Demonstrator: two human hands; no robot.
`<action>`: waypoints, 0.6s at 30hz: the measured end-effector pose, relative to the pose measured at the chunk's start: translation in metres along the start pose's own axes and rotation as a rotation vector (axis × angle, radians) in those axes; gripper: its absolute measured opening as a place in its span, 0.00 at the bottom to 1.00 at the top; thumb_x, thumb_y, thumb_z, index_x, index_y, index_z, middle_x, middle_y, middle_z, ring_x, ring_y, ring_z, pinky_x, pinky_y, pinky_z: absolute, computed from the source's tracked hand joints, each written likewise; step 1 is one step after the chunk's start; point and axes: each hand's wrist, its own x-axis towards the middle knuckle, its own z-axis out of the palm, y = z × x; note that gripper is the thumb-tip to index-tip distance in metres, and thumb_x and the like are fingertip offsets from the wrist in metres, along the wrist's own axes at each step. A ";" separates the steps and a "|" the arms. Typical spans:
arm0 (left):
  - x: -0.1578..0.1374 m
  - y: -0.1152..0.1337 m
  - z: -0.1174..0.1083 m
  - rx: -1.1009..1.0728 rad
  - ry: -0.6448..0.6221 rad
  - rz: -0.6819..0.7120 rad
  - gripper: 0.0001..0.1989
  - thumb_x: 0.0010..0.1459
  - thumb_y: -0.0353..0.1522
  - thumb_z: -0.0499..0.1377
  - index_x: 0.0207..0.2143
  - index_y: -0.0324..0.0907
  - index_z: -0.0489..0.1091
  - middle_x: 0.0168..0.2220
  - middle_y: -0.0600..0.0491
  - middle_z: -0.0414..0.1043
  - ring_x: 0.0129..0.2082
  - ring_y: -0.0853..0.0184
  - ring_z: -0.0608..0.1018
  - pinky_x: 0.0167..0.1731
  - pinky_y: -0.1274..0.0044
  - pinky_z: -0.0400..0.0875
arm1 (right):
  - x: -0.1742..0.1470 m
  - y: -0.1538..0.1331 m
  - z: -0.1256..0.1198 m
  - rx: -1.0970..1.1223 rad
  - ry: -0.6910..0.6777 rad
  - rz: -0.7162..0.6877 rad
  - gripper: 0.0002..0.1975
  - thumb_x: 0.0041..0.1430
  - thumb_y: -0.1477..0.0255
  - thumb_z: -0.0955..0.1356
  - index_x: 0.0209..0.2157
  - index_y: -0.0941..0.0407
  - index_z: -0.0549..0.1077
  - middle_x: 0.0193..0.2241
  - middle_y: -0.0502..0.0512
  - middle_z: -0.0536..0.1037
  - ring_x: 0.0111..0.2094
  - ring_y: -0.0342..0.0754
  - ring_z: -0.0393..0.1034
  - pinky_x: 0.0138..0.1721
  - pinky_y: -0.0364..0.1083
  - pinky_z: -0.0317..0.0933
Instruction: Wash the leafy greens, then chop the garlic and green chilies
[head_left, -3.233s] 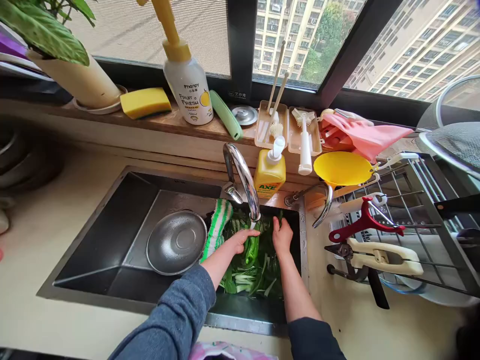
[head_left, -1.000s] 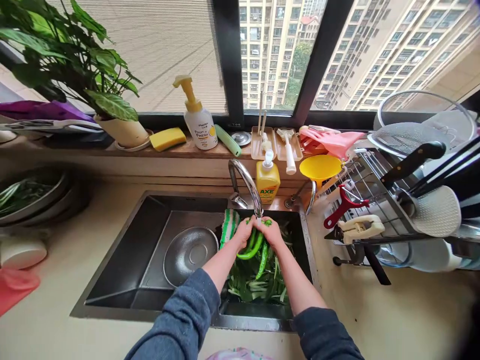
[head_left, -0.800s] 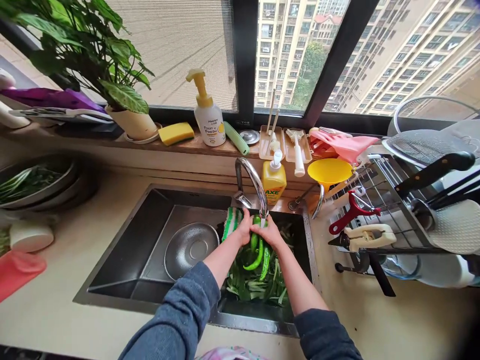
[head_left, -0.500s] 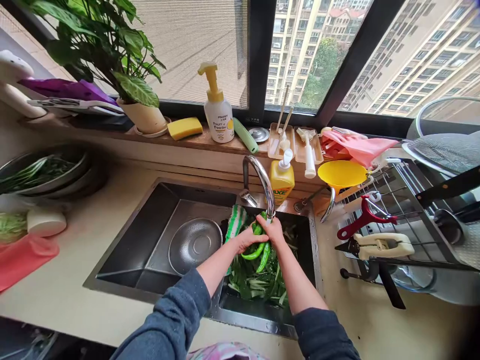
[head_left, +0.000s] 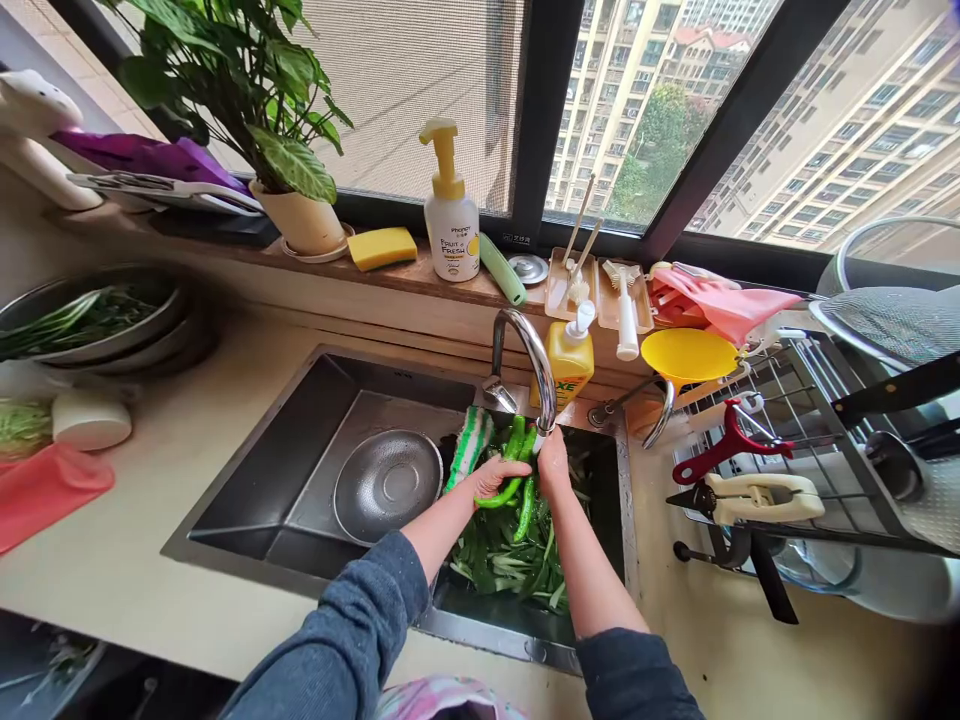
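Over the right sink basin, my left hand (head_left: 498, 478) is closed around several long green peppers (head_left: 528, 508), whose ends stick out above and below it. My right hand (head_left: 553, 464) is beside them, just under the spout of the chrome faucet (head_left: 541, 370). Its fingers are curled and partly hidden, so what they hold cannot be made out. Below both hands, cut leafy greens (head_left: 495, 562) lie in water in the basin. A green-and-white striped cloth (head_left: 469, 448) hangs over the divider left of my left hand.
A metal strainer bowl (head_left: 388, 487) sits in the left basin. Behind the faucet stands a yellow soap bottle (head_left: 568, 362). To the right are a yellow funnel (head_left: 688, 353), a red peeler (head_left: 726, 450), scissors (head_left: 765, 498) and a wire rack (head_left: 855, 440). Stacked bowls (head_left: 112, 345) stand left.
My right hand has come away from my left and now sits slightly apart, right of the peppers. My left hand keeps its hold. The camera view has shifted slightly.
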 end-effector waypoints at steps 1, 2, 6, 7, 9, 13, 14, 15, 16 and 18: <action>0.000 0.001 -0.001 -0.050 0.019 0.025 0.20 0.40 0.30 0.64 0.40 0.40 0.71 0.29 0.51 0.76 0.31 0.62 0.78 0.34 0.71 0.71 | -0.009 0.002 -0.002 -0.012 -0.027 -0.031 0.27 0.52 0.53 0.61 0.46 0.56 0.68 0.37 0.56 0.75 0.38 0.50 0.69 0.39 0.46 0.60; 0.000 0.001 -0.002 -0.103 0.037 0.039 0.19 0.41 0.31 0.63 0.39 0.39 0.71 0.30 0.50 0.76 0.33 0.61 0.78 0.36 0.71 0.71 | -0.019 0.004 -0.005 -0.016 -0.059 -0.040 0.27 0.52 0.54 0.62 0.49 0.55 0.66 0.41 0.56 0.74 0.41 0.50 0.68 0.42 0.47 0.60; 0.002 -0.002 -0.004 -0.225 0.105 -0.004 0.15 0.41 0.31 0.59 0.35 0.36 0.72 0.30 0.48 0.77 0.36 0.59 0.78 0.38 0.71 0.71 | -0.048 0.012 -0.011 -0.017 -0.222 -0.065 0.27 0.55 0.60 0.61 0.56 0.51 0.57 0.50 0.54 0.68 0.48 0.49 0.64 0.49 0.47 0.57; 0.003 -0.003 -0.003 -0.230 0.130 0.002 0.14 0.41 0.31 0.58 0.34 0.36 0.73 0.29 0.48 0.77 0.36 0.59 0.78 0.38 0.72 0.71 | -0.051 0.013 -0.011 -0.043 -0.231 -0.078 0.27 0.55 0.62 0.61 0.57 0.51 0.56 0.51 0.55 0.68 0.48 0.49 0.65 0.49 0.48 0.56; 0.005 -0.005 -0.001 -0.226 0.173 0.043 0.13 0.40 0.30 0.58 0.32 0.36 0.73 0.29 0.48 0.77 0.36 0.60 0.77 0.38 0.73 0.71 | -0.050 0.013 -0.009 -0.136 -0.181 -0.103 0.27 0.56 0.64 0.60 0.57 0.53 0.55 0.49 0.58 0.69 0.46 0.50 0.66 0.47 0.48 0.57; 0.004 -0.005 0.003 -0.184 0.171 0.069 0.13 0.39 0.30 0.58 0.31 0.37 0.73 0.28 0.49 0.77 0.36 0.60 0.77 0.38 0.73 0.70 | -0.036 0.007 -0.005 -0.365 -0.008 -0.033 0.23 0.56 0.61 0.57 0.52 0.55 0.61 0.40 0.60 0.74 0.38 0.53 0.69 0.38 0.48 0.59; 0.003 -0.005 0.004 -0.178 0.150 0.043 0.14 0.39 0.31 0.58 0.32 0.37 0.73 0.28 0.49 0.77 0.36 0.59 0.77 0.38 0.72 0.70 | -0.032 0.006 -0.005 -0.408 0.018 0.014 0.22 0.56 0.59 0.57 0.49 0.55 0.64 0.37 0.60 0.75 0.36 0.53 0.69 0.37 0.48 0.59; 0.002 -0.004 0.004 -0.172 0.122 0.009 0.15 0.38 0.31 0.59 0.32 0.37 0.72 0.28 0.49 0.77 0.35 0.59 0.77 0.37 0.71 0.70 | -0.029 0.006 -0.005 -0.433 0.033 0.061 0.22 0.56 0.56 0.57 0.44 0.54 0.67 0.34 0.60 0.75 0.35 0.54 0.69 0.36 0.49 0.59; 0.002 -0.004 0.004 -0.163 0.089 -0.022 0.16 0.38 0.31 0.59 0.34 0.37 0.72 0.28 0.48 0.77 0.34 0.59 0.77 0.36 0.71 0.70 | -0.025 0.006 -0.006 -0.436 0.036 0.097 0.22 0.56 0.54 0.56 0.40 0.54 0.69 0.32 0.60 0.75 0.35 0.55 0.69 0.36 0.49 0.58; 0.003 -0.003 0.006 -0.128 0.044 -0.034 0.19 0.37 0.30 0.61 0.37 0.36 0.72 0.29 0.48 0.76 0.33 0.58 0.77 0.35 0.70 0.70 | -0.021 0.009 -0.009 -0.360 0.007 0.118 0.25 0.56 0.51 0.53 0.36 0.54 0.70 0.33 0.61 0.75 0.37 0.55 0.69 0.37 0.49 0.59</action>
